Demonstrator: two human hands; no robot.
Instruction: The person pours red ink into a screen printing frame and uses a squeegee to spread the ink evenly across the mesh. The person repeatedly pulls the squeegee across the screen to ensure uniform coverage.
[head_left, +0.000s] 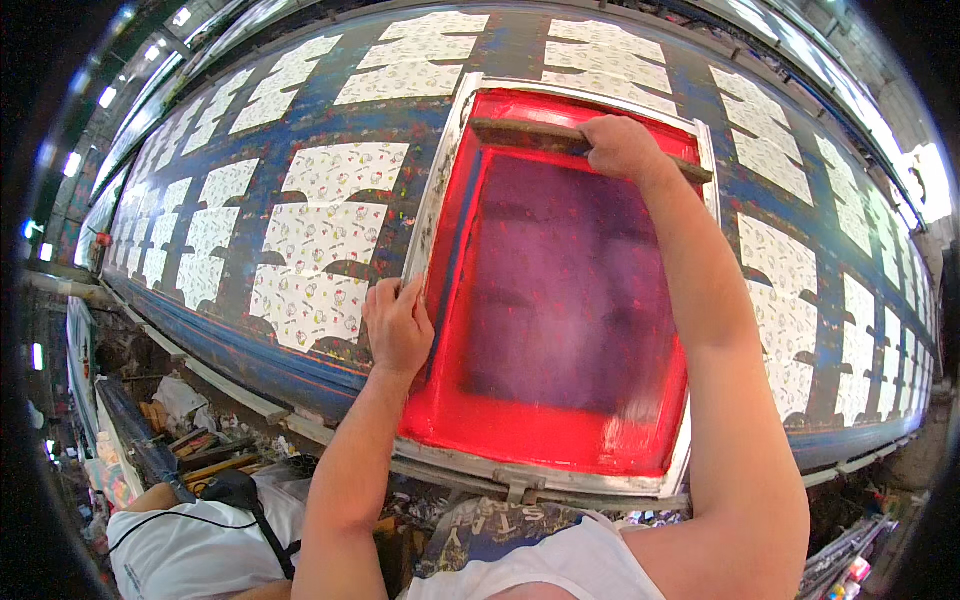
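A screen-printing frame (437, 190) with a pale rim lies on the long table in front of me. Its mesh (570, 280) is purple in the middle, with bright red ink around the edges. Near the far end, a long wooden squeegee (525, 135) spans the frame crosswise. My right hand (625, 148) is closed over the squeegee's middle, the arm stretched across the mesh. At the frame's left side, my left hand (398, 325) grips the rim, its fingers bent around it. Some of the squeegee is hidden by my right hand and wrist.
White printed fabric pieces (320, 245) lie in rows along the blue-stained table (225, 318), on both sides of the frame. A metal rail (235, 388) follows the near edge. Below left are scraps and sticks (205, 450) and a person in a white shirt (190, 545).
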